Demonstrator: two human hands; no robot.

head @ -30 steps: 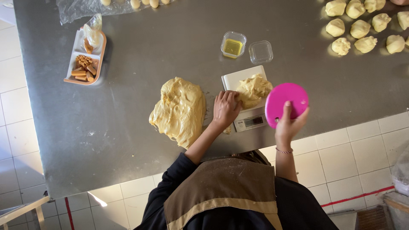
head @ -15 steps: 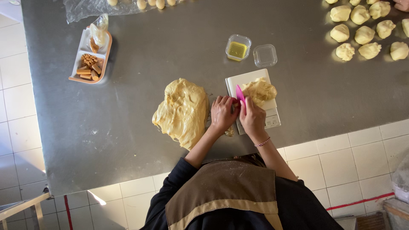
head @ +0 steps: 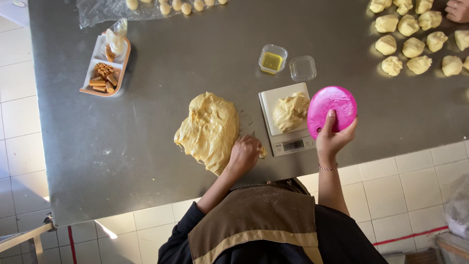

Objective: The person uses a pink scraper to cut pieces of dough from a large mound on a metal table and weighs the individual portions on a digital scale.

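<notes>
**Dough, scale and a pink scraper**

Between the two hands stood a small white digital kitchen scale [head: 286, 128], and on its platform lay a ragged lump of pale yellow dough [head: 290, 111]. The right hand [head: 333, 138] was raised just to the right of the scale, its fingers and thumb clamped on the lower edge of a round bright pink plastic scraper [head: 332, 110], which it held up flat toward the camera. A thin bracelet circled that wrist.

The left hand [head: 244, 155] rested on the grey steel worktop [head: 146, 161], well apart from the right, curled at the lower right edge of a large soft mass of pale yellow dough [head: 209, 131] and touching it. A small bit of dough showed just beside its fingers; whether the hand gripped it I cannot tell.

Beyond the scale, farther from the hands, sat a small square clear plastic tub of yellow liquid [head: 272, 59], with a clear square lid [head: 303, 68] just beside it on the right. Far out beyond the right hand lay a cluster of rounded pale dough portions [head: 413, 47], and another person's hand [head: 458, 11] showed at the top corner. Far beyond the left hand stood a white divided tray with an orange rim [head: 93, 73] holding brown biscuit sticks, and near it a crumpled clear plastic sheet [head: 105, 12] with more small dough balls.
</notes>
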